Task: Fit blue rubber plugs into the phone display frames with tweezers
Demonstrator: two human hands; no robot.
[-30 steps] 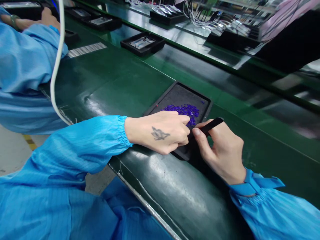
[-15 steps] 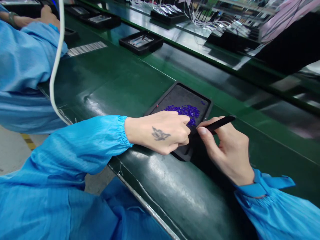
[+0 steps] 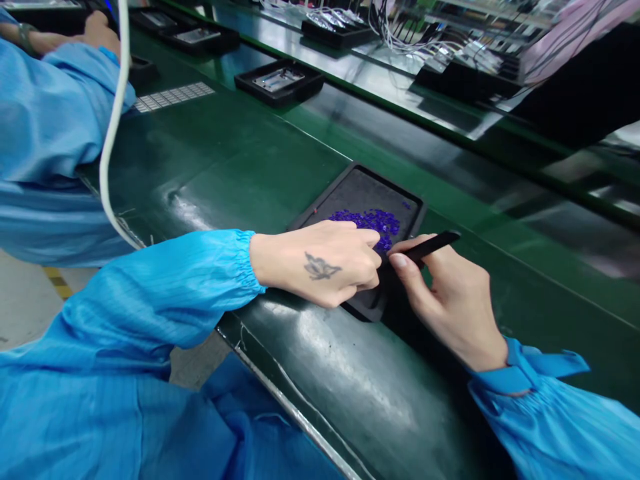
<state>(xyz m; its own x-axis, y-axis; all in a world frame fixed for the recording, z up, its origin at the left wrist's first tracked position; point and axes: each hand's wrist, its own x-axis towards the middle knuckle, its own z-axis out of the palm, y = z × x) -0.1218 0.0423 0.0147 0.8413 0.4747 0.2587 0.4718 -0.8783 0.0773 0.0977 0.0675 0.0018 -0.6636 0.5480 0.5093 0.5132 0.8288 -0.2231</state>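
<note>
Green surface [image 3: 225,157] spreads wide, a co-worker's sleeve [image 3: 45,110] beyond the left hand [image 3: 320,263]. That hand curls over the black tray [image 3: 350,187]; I cannot tell whether it holds anything. Past its knuckles, many purple pieces [image 3: 370,220] lie loose in the tray, so handling looks unfinished; anything done is unseen. Beside it, the right hand [image 3: 455,297] pinches a slim black tool [image 3: 433,246].

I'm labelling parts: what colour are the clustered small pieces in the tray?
The pieces are deep violet-blue; the head view shows it best.
</note>
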